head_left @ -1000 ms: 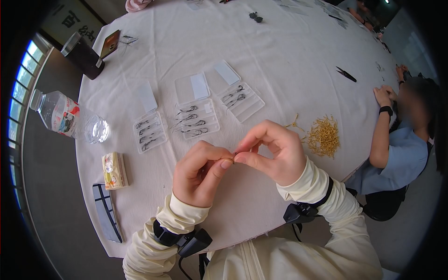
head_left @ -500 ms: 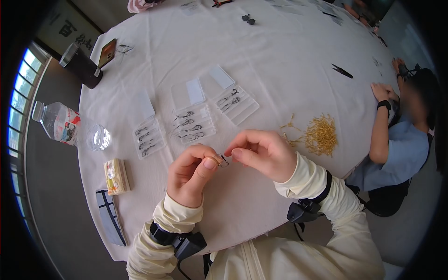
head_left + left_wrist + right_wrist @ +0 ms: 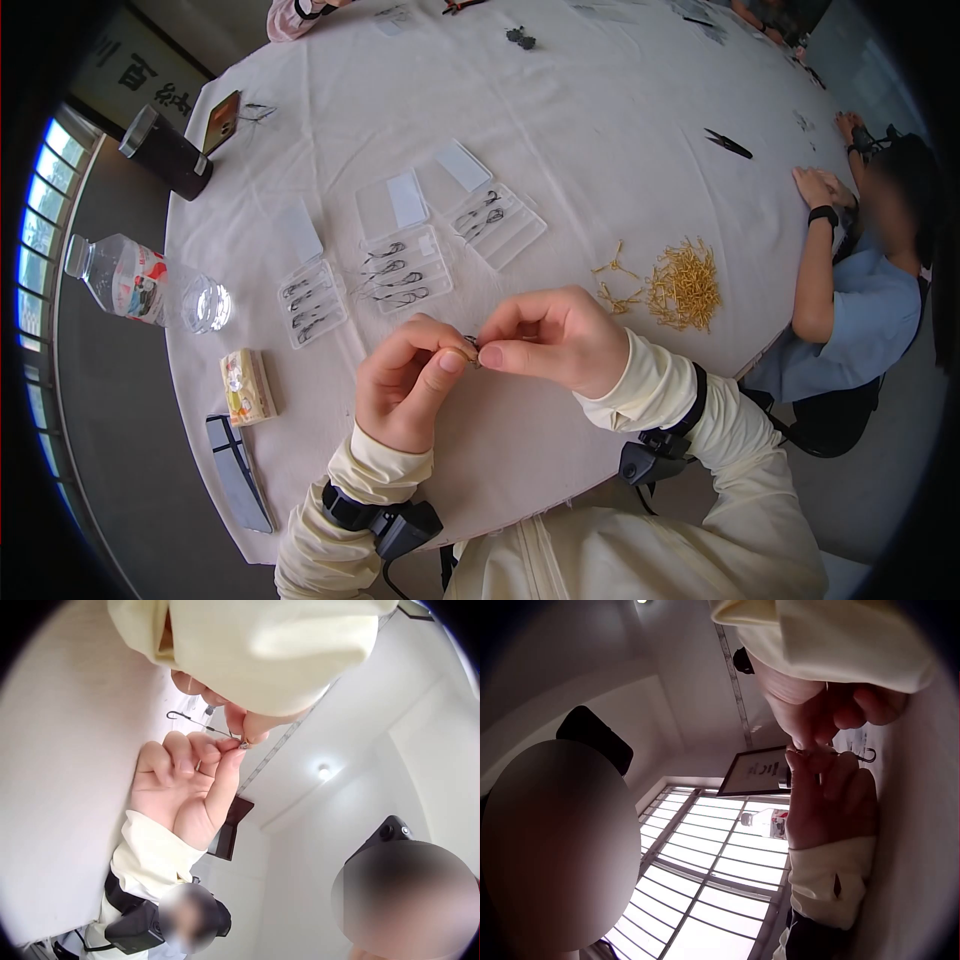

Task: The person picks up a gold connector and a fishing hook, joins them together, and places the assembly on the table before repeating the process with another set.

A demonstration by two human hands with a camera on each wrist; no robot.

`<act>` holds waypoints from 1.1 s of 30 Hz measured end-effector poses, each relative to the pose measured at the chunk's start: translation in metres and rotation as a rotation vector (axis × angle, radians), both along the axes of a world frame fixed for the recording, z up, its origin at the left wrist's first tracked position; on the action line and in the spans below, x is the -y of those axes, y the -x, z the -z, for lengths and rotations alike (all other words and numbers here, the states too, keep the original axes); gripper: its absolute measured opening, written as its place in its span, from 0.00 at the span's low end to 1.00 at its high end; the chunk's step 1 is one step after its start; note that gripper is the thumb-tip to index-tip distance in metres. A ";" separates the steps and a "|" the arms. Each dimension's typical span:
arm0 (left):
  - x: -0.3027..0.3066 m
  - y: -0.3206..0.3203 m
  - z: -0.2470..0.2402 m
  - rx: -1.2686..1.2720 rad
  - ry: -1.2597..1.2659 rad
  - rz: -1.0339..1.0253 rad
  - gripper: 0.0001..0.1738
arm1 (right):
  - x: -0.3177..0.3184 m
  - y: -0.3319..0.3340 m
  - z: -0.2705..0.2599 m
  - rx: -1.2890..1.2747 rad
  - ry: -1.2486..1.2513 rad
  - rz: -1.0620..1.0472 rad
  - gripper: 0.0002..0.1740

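In the head view my left hand [image 3: 405, 385] and right hand [image 3: 560, 340] meet fingertip to fingertip above the tablecloth. Both pinch a tiny metallic piece [image 3: 244, 744], seen in the left wrist view. A thin dark wire ending in a hook [image 3: 174, 715] sticks out from the pinch; the hook [image 3: 870, 755] also shows in the right wrist view. The fingers hide most of the small piece. Beyond the hands lie clear trays [image 3: 435, 262] holding dark hooked pieces. Right of them are a pile of small gold pieces [image 3: 684, 285] and a few loose ones [image 3: 620, 300].
On the left stand a water bottle [image 3: 140, 285] and a dark tumbler [image 3: 170, 155], with a tissue pack [image 3: 247, 387] and a grey strip [image 3: 238, 470] nearer. Black snips [image 3: 728, 143] lie at the right. A person in blue [image 3: 860, 310] sits at the right edge.
Both hands have moved slightly left. They parted a little half a second ago, showing a dark loop between them, and are now together again. The table items have shifted in view.
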State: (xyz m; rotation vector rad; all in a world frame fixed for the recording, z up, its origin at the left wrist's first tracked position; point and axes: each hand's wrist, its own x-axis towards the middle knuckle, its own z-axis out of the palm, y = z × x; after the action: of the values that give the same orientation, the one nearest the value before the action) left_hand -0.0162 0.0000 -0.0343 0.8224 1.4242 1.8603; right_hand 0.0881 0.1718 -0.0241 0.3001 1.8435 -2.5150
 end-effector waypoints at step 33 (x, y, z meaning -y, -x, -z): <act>-0.001 0.005 0.012 0.655 -0.243 0.167 0.04 | 0.016 0.008 0.010 -0.127 0.209 0.113 0.11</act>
State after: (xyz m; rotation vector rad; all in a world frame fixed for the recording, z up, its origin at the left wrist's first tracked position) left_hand -0.0213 0.0006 -0.0464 0.3607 0.7133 1.9422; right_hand 0.0798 0.1558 -0.0336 0.2520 1.6244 -2.8355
